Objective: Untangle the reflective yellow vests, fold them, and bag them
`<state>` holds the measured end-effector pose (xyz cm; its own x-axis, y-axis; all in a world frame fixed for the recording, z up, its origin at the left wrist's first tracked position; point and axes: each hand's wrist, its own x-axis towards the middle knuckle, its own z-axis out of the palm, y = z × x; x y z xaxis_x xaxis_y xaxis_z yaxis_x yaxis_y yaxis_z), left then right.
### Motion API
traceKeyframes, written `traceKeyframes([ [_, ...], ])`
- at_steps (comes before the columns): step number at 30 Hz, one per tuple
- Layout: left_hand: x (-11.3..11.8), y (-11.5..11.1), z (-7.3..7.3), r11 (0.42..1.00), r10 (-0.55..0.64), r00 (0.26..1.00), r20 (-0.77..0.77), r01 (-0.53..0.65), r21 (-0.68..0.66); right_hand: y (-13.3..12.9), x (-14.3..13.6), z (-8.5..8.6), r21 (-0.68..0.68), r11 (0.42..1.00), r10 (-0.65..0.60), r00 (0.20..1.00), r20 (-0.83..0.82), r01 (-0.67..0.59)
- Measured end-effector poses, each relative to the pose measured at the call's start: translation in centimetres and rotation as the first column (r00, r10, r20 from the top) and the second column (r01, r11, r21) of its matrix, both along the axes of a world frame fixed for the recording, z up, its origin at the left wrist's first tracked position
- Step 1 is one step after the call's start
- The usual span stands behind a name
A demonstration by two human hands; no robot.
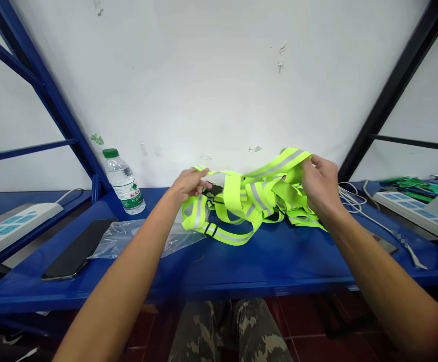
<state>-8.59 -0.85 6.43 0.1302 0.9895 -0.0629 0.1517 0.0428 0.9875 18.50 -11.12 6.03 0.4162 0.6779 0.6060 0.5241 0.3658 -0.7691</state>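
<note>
A tangle of fluorescent yellow straps (256,198) with grey reflective stripes and black buckles lies at the middle of the blue table, partly lifted. At its left end, my left hand (192,184) is closed on a strap beside a black buckle piece. My right hand (320,182) pinches another strap at the right, raised above the pile, and this strap stretches leftward between the hands. A black slider (211,230) sits on a loop that hangs low at the front left of the pile.
On the blue table (271,266), a clear plastic bag (119,238), a black phone (78,250) and a green-capped water bottle (124,182) stand or lie at left. White cables (377,218) run at right. Power strips (418,212) flank both sides; a white wall (211,85) rises behind.
</note>
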Motion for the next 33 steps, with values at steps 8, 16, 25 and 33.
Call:
traceKeyframes([
  [8, 3.6, -5.0, 0.0, 0.804, -0.282, 0.887, -0.367, 0.427, 0.413, 0.8, -2.6, 1.0, -0.016, 0.979, 0.166, 0.847, -0.506, -0.201],
  [16, 5.4, -6.6, -1.6, 0.674, -0.213, 0.888, -0.408, 0.436, 0.596, -0.9, -3.1, 1.0, -0.121, 0.820, 0.513, 0.812, -0.280, -0.560],
  [25, 2.6, -4.8, 0.0, 0.726, -0.202, 0.904, -0.377, 0.397, 0.561, -1.1, -1.9, 0.3, -0.443, 0.819, 0.450, 0.888, 0.101, -0.364],
  [33, 2.1, -3.8, 0.2, 0.660, 0.211, 0.871, -0.443, 0.208, 0.722, -1.1, -0.7, 1.0, -0.318, 0.947, 0.136, 0.840, 0.524, 0.044],
])
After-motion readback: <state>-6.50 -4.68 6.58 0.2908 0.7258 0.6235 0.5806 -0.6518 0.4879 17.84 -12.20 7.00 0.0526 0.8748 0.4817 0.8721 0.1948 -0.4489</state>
